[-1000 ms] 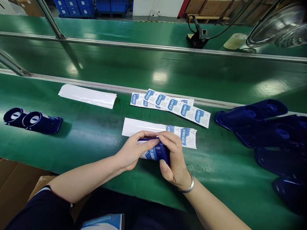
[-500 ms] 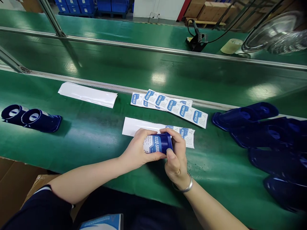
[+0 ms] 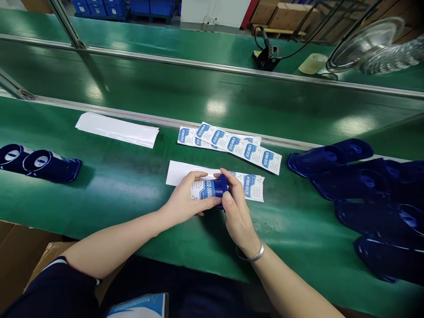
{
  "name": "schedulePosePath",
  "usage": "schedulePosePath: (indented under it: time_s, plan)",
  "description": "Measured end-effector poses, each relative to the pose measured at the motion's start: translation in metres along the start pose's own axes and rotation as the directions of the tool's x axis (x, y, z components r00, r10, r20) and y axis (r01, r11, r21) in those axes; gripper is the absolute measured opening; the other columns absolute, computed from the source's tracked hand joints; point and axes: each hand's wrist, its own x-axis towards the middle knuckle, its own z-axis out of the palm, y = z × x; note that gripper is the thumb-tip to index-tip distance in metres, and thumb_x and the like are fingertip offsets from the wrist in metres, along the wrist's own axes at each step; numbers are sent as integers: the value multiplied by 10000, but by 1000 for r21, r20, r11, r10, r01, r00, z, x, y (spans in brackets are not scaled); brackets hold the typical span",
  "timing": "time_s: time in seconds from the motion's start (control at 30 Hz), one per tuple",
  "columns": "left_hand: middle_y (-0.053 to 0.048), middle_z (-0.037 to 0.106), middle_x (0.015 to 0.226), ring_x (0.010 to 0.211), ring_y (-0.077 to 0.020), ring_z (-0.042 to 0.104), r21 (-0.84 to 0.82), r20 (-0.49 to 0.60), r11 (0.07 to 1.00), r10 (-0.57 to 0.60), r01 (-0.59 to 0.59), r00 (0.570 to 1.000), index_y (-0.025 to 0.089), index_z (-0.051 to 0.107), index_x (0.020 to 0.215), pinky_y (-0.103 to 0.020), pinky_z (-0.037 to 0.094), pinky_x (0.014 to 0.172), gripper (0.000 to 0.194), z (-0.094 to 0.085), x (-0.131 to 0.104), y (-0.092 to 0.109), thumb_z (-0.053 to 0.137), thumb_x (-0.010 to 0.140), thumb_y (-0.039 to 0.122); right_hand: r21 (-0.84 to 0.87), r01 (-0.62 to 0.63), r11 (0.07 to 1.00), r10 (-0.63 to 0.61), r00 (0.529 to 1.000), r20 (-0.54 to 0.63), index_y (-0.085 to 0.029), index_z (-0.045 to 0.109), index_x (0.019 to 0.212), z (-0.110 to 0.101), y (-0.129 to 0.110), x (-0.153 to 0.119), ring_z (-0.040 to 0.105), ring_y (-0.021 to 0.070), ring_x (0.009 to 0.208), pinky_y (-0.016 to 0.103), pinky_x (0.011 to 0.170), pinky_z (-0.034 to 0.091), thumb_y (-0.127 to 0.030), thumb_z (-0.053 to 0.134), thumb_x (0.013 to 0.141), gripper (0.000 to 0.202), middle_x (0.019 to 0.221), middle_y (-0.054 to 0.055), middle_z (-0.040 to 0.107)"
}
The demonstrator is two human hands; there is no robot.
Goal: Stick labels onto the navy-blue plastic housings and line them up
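Observation:
A dark blue plastic cylindrical housing [image 3: 218, 187] lies sideways between my two hands, a white-and-blue label wrapped on its side. My left hand [image 3: 182, 196] is closed round the labelled body, thumb along the near side. At the flanged end, my right hand [image 3: 238, 212] grips the rim between thumb and fingers. Just behind the hands is a label strip [image 3: 254, 187], its left part bare white backing and its right part still bearing printed labels. Fingers hide part of the housing and of this strip.
More label strips [image 3: 238, 145] overlap by the rail, with a blank white backing sheet [image 3: 117, 129] to their left. Two labelled blue housings [image 3: 53, 167] stand at the left; several blue housings [image 3: 364, 212] crowd the right. A black tool stand [image 3: 266, 57] sits beyond the rail.
The housing has turned slightly in my hands, and its label shows less. My right thumb and fingers have shifted on the rim. The whole view has moved a little.

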Motion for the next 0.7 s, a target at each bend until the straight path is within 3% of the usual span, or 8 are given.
schedulePosePath:
  time_s: [0.13, 0.3, 0.37, 0.43, 0.53, 0.6, 0.7]
  plan:
    - [-139, 516, 1415, 870, -195, 660, 2, -14, 1000, -10, 10, 1000, 218, 545, 1288, -300, 606, 559, 727, 1, 1, 1, 894, 686, 430, -26, 47, 999, -47, 999, -1, -301, 411, 1516, 0, -2, -1, 506, 276, 1349, 531, 1157, 410, -468, 431, 1052, 494, 1444, 97, 526]
    - [-113, 633, 1154, 729, -177, 672, -13, 11, 999, -40, 40, 999, 202, 499, 1390, -372, 634, 609, 831, -1, 3, -2, 901, 682, 367, 39, -54, 998, 55, 998, -21, -306, 463, 1495, -7, 8, 7, 543, 269, 1328, 509, 1109, 467, -483, 388, 1066, 470, 1415, 91, 584]
    - [-126, 619, 1220, 807, -210, 697, -20, 43, 1000, -2, 3, 999, 224, 492, 1418, -394, 646, 659, 839, -3, 4, -5, 894, 690, 329, 90, -79, 993, 82, 996, -31, -299, 481, 1486, -11, 12, 11, 569, 273, 1304, 505, 1069, 504, -503, 370, 1066, 480, 1390, 93, 611]
    - [-153, 556, 1383, 1036, -289, 687, 1, 86, 997, 78, -78, 993, 257, 495, 1444, -409, 651, 744, 854, -5, 5, -7, 891, 688, 290, 162, -104, 981, 114, 992, -49, -295, 505, 1466, -14, 13, 14, 596, 276, 1272, 503, 1033, 532, -521, 368, 1062, 484, 1364, 93, 632]
    - [-153, 428, 1561, 1359, -380, 505, 30, 153, 987, 151, -158, 977, 296, 477, 1490, -433, 635, 867, 974, -8, 7, -7, 935, 631, 292, 248, -135, 959, 157, 985, -74, -298, 536, 1435, -17, 13, 17, 624, 274, 1228, 501, 1007, 548, -534, 374, 1056, 474, 1347, 89, 644]
    - [-152, 430, 1564, 1387, -385, 475, -31, 187, 991, 131, -127, 974, 295, 469, 1503, -450, 632, 889, 991, -9, 7, -4, 943, 633, 340, 252, -126, 960, 150, 986, -78, -302, 539, 1431, -19, 12, 17, 625, 271, 1224, 500, 1012, 545, -533, 381, 1055, 468, 1347, 86, 644]
    - [-149, 546, 1417, 1239, -326, 590, -182, 187, 983, 59, -25, 981, 249, 514, 1471, -453, 651, 851, 750, -8, 7, -1, 801, 813, 468, 202, -90, 975, 108, 991, -78, -293, 538, 1436, -19, 12, 17, 626, 270, 1220, 497, 1013, 544, -537, 381, 1055, 478, 1336, 90, 649]
